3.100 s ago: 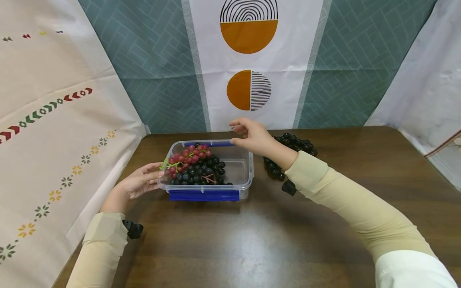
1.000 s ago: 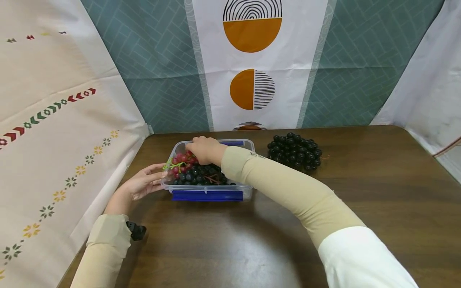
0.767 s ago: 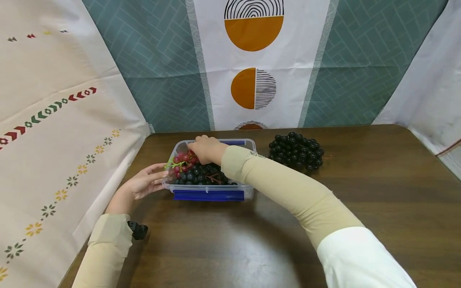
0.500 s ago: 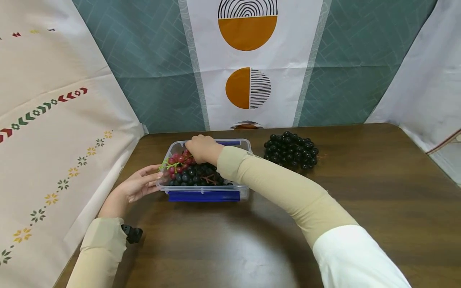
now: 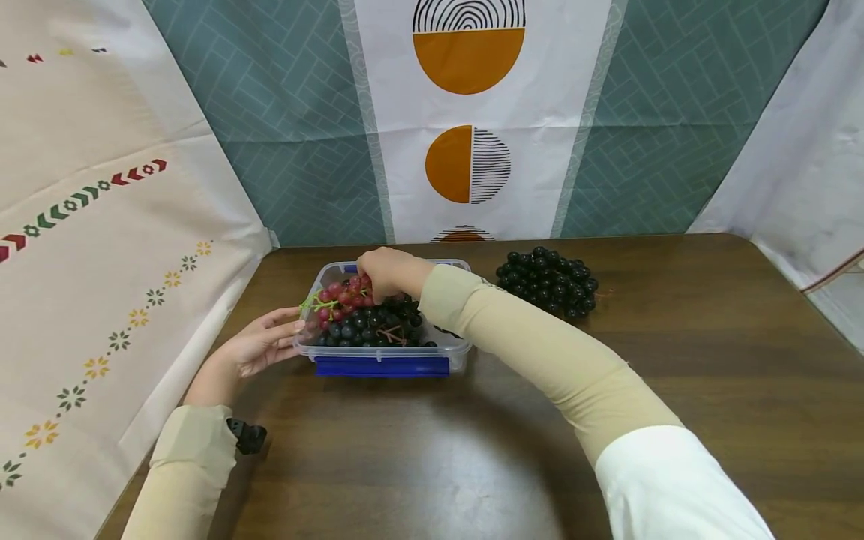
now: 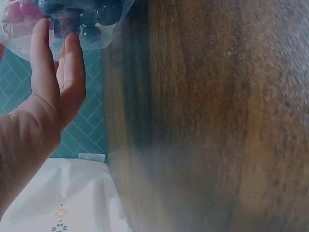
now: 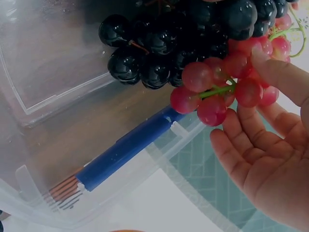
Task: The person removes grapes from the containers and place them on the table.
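Observation:
In the head view a clear plastic container (image 5: 459, 352) with blue clips stands on the table. Black grapes (image 5: 364, 324) lie in it, and a bunch of red grapes (image 5: 337, 298) with a green stem rests on top at the left. My right hand (image 5: 390, 271) reaches in over the far side and holds the red grapes, thumb above and fingers below, as the right wrist view shows on the red grapes (image 7: 197, 77). My left hand (image 5: 259, 343) touches the container's left wall with straight fingers; the left wrist view shows these fingertips (image 6: 72, 46) against the plastic.
Another bunch of black grapes (image 5: 548, 283) lies on the brown wooden table (image 5: 675, 337), right of the container. Behind stands a green and white patterned cloth (image 5: 297, 150). A white cloth with printed flowers (image 5: 88, 262) hangs along the left.
Since about three seconds ago, my right hand has come from above the container's far right corner down to the red grapes. Lately it has shifted slightly right and up. My left hand stays at the container.

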`<state>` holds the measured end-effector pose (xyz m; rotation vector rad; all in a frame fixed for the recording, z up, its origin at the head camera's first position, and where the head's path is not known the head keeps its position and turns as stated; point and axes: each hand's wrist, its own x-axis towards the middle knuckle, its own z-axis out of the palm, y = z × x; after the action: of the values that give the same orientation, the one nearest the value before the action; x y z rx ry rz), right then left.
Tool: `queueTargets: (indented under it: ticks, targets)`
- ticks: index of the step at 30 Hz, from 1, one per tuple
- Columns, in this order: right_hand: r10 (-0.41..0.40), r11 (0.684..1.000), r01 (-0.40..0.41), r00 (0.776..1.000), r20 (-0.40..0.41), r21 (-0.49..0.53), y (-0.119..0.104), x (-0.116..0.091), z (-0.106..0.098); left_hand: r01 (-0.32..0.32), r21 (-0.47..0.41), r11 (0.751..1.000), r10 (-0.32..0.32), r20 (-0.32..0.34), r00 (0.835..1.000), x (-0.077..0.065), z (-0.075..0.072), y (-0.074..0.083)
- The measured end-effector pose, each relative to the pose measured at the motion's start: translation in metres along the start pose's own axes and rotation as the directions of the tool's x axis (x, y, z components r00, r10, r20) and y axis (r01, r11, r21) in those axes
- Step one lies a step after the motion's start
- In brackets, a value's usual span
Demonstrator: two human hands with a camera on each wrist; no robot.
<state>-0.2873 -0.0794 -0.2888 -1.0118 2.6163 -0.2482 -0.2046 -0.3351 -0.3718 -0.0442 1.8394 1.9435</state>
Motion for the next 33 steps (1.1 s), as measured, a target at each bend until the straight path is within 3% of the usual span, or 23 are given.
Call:
queueTargets:
  ticks: [9, 19, 23, 33]
  targets:
    - [0.018, 0.996, -0.024, 0.998, 0.066, 0.089, 0.011, -0.005, -0.001, -0.018, -0.010, 1.000, 0.018, 0.022, 1.000, 0.002, 0.001, 0.000]
    - [0.026, 0.997, -0.027, 1.000, 0.017, 0.070, 0.014, -0.005, 0.005, -0.025, -0.020, 0.999, 0.025, 0.034, 0.999, 0.002, -0.001, -0.002]
    - [0.033, 0.994, -0.035, 0.999, 0.021, 0.108, 0.015, -0.007, 0.006, -0.034, -0.033, 0.999, 0.035, 0.047, 0.998, 0.002, -0.002, -0.003]
    - [-0.060, 0.984, 0.056, 0.998, 0.021, 0.170, 0.021, -0.010, 0.004, -0.029, -0.052, 0.998, 0.032, 0.072, 0.997, 0.002, -0.002, -0.002]
